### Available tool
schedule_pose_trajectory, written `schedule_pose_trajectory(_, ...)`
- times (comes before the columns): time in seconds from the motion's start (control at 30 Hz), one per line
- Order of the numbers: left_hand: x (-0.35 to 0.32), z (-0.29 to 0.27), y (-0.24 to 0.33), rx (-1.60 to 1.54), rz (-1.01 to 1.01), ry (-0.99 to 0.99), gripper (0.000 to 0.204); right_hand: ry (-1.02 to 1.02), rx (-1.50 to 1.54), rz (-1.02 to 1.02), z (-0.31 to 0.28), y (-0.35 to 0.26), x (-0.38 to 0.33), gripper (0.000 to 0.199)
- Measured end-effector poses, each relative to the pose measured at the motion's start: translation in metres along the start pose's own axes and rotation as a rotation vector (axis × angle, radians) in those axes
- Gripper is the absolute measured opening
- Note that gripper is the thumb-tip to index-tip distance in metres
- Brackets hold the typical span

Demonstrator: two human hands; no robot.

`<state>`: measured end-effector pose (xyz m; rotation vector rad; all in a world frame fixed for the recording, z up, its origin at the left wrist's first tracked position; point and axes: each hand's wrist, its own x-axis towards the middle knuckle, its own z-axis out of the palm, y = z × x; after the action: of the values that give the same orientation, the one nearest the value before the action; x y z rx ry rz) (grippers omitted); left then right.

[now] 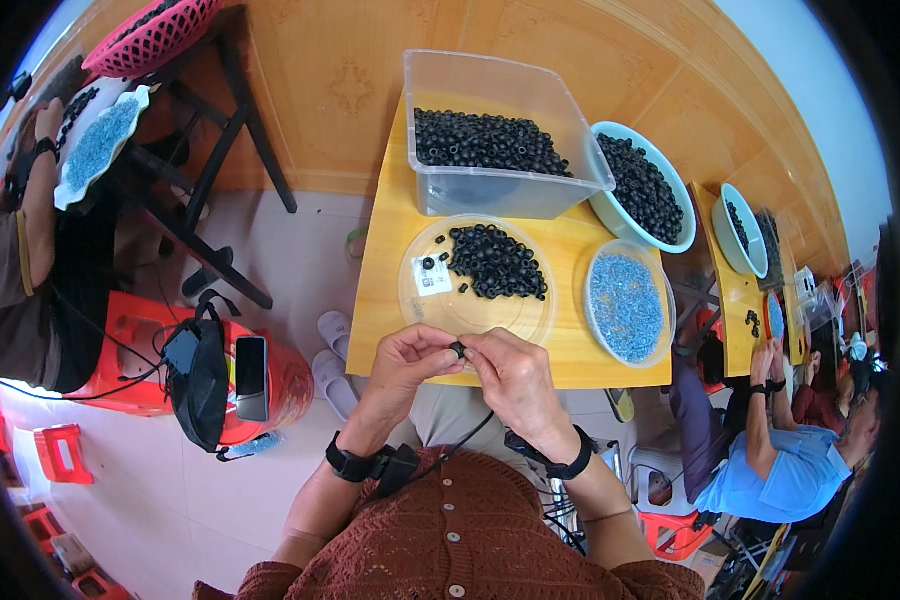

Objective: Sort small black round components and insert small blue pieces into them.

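My left hand [406,362] and my right hand [518,372] meet at the near edge of the table, fingers pinched together. Between their fingertips is a small black ring-shaped piece [457,349], gripped from both sides; whether anything sits inside it is too small to tell. Just beyond my hands lies a round clear plastic lid [425,318] with a loose pile of black ring pieces [498,262] and a white printed label [433,279]. To the right stands a round clear tub [671,320] of tiny light-blue translucent pieces [625,305].
A clear plastic bin [510,195] of black pieces stands at the back of the yellow table [375,270], beside a pale-blue bowl [682,240] of more. Left, a red stool [130,330] bears a black bag [198,385] and phone [252,378]. Co-workers sit at both sides.
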<state>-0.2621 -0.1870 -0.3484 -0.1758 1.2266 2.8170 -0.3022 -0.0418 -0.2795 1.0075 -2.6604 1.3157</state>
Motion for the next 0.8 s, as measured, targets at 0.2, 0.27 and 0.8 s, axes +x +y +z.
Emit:
schedule_pose_trajectory(0.2,-0.002,0.003,-0.002,0.079,0.058,0.011,0.014,0.019,-0.073,0.039,0.003,-0.002,-0.002,0.014)
schedule_pose_trajectory(0.27,-0.002,0.000,-0.007,0.104,0.084,0.016,0.014,0.032,-0.074,0.038,0.006,0.000,-0.004,0.012)
schedule_pose_trajectory(0.8,0.007,0.005,-0.011,0.299,0.150,0.099,0.015,0.111,0.068,0.093,0.016,0.018,-0.012,0.017)
